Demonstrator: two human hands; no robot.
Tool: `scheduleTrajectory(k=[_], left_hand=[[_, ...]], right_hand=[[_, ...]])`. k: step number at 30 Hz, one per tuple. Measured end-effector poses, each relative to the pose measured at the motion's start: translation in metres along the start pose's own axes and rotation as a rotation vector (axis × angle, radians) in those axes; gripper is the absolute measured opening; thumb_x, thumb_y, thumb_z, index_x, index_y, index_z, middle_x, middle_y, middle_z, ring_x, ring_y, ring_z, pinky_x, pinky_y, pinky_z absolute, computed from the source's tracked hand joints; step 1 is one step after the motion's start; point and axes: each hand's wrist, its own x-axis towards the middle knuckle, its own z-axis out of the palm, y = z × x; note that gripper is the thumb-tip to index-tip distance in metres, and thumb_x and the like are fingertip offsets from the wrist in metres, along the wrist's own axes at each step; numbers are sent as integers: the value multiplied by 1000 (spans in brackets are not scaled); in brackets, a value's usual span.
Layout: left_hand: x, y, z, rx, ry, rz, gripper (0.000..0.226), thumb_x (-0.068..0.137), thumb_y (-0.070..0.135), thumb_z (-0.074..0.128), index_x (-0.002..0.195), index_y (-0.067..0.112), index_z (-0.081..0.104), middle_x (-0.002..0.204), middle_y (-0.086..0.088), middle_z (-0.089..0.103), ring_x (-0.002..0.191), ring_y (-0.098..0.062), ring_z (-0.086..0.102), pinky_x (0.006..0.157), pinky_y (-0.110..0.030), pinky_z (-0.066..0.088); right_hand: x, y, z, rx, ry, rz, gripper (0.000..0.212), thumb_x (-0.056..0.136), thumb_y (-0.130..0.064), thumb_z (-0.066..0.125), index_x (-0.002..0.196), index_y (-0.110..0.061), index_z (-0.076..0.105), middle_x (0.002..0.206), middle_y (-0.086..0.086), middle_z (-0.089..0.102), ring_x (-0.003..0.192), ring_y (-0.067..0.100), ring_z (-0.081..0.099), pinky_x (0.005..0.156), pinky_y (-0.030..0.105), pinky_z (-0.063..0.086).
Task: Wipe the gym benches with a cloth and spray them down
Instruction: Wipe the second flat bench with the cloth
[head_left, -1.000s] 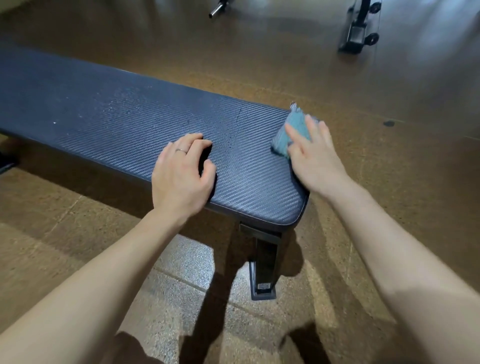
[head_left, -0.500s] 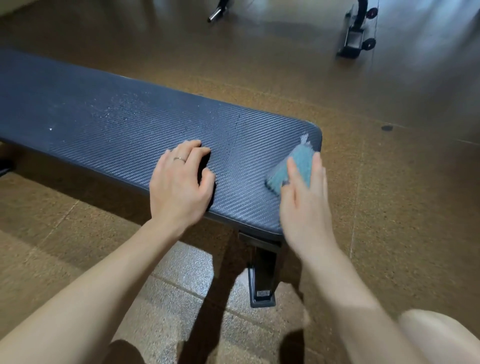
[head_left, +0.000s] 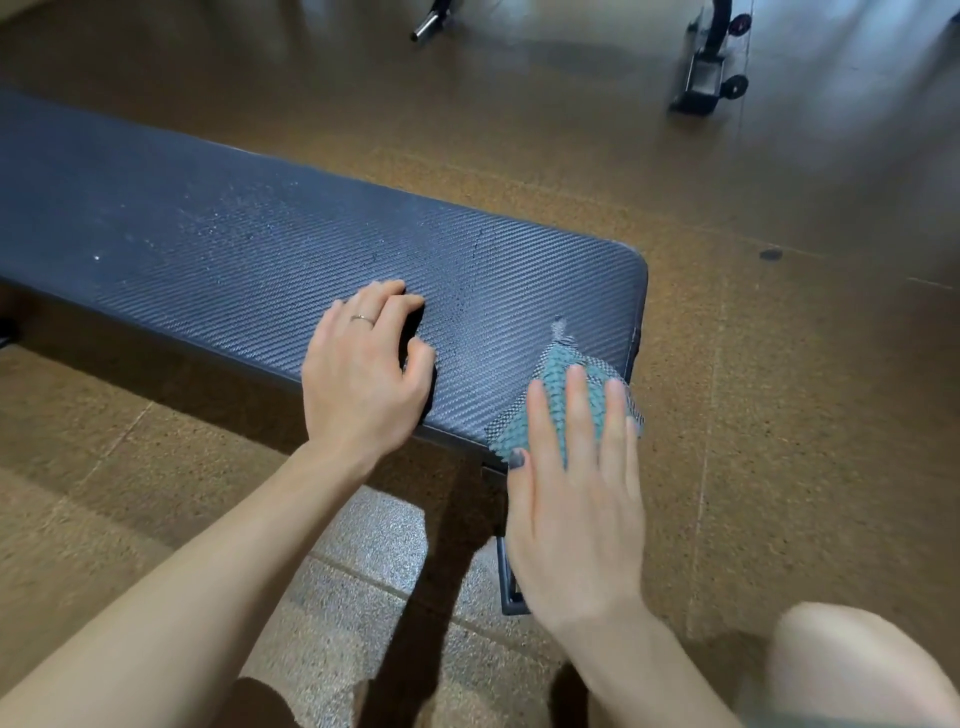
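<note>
A person's right hand (head_left: 574, 499) presses a teal textured cloth (head_left: 563, 410) flat against the near corner of a dark, weave-patterned flat gym bench (head_left: 249, 244), fingers (head_left: 576, 410) straight and spread over the fabric. The cloth lies at the pad's right end, w/ its lower edge overhanging the near rim and a small tag or frayed tip pointing up the pad. The left hand (head_left: 358, 374), ring (head_left: 362, 319) on one finger, rests on the bench top just left of the cloth, apart from it, fingertips bent down onto the vinyl and grasping nothing. Fine specks, possibly spray droplets, dot the pad's mid section. The bench's black leg (head_left: 511, 582) stands on speckled brown flooring (head_left: 779, 415); other gym equipment's wheeled base (head_left: 709, 78) sits far right, a chrome bar end (head_left: 426, 26) top center.
</note>
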Motion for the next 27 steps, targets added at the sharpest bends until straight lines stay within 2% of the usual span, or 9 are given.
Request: scheduleTrajectory(k=[2, 5, 9, 12, 15, 18, 22, 25, 27], left_hand=[[-1, 0, 0, -4, 3, 0, 47, 92, 35, 41, 130, 21, 63, 146, 5, 57, 140, -17, 46, 122, -43, 29], [0, 1, 0, -4, 2, 0, 47, 91, 34, 41, 130, 20, 64, 145, 3, 57, 139, -19, 47, 121, -44, 29], [4, -1, -6, 9, -26, 76, 42, 94, 32, 43, 127, 17, 64, 140, -1, 60, 132, -22, 52, 113, -44, 36], [19, -20, -16, 8, -15, 130, 34, 99, 32, 43, 119, 17, 66, 126, -2, 66, 116, -27, 61, 100, -44, 44], [39, -49, -22, 35, 61, -31, 33, 101, 32, 42, 112, 13, 67, 118, -8, 67, 107, -33, 61, 95, -45, 44], [47, -58, -18, -26, 78, -201, 33, 101, 33, 40, 107, 16, 67, 116, -6, 66, 107, -28, 59, 97, -44, 42], [42, -61, -15, -89, 110, -198, 32, 100, 27, 37, 102, 17, 68, 112, -3, 68, 105, -25, 60, 97, -43, 42], [41, -63, -17, -122, 113, -216, 36, 101, 24, 33, 105, 16, 67, 115, -4, 67, 108, -26, 59, 100, -45, 41], [41, -61, -18, -128, 107, -222, 36, 101, 24, 33, 106, 16, 67, 116, -5, 67, 109, -27, 59, 100, -45, 41]], right_hand=[[12, 10, -5, -71, -21, -156, 60, 103, -39, 21, 159, -19, 27, 167, 11, 19, 155, 34, 11, 125, 51, 14], [50, 17, -14, -100, -71, -331, 58, 104, -42, 19, 159, -23, 30, 166, 7, 23, 154, 30, 18, 125, 48, 17], [94, 4, -19, -120, -151, -395, 61, 103, -44, 12, 161, -27, 20, 169, 6, 14, 156, 28, 10, 126, 46, 10], [61, 12, -27, -145, -183, -474, 59, 105, -43, 12, 162, -28, 15, 170, 4, 7, 157, 26, 2, 126, 46, 9], [32, 21, -34, -173, -222, -579, 57, 107, -43, 15, 162, -30, 10, 170, 0, 4, 157, 23, -3, 127, 45, 6], [51, 14, -32, -158, -250, -644, 56, 107, -45, 13, 162, -33, 9, 170, -2, 3, 157, 23, -4, 127, 43, 4], [108, -33, -14, -92, -263, -702, 61, 102, -45, 10, 161, -32, 21, 169, 0, 12, 156, 26, 8, 126, 41, 4], [143, -66, -4, -90, -302, -677, 55, 107, -41, 15, 162, -32, 12, 170, -2, 3, 157, 23, -1, 126, 41, -1], [138, -62, -4, -94, -260, -669, 56, 108, -40, 18, 162, -28, 13, 170, 0, 4, 157, 24, 0, 127, 41, 0]])
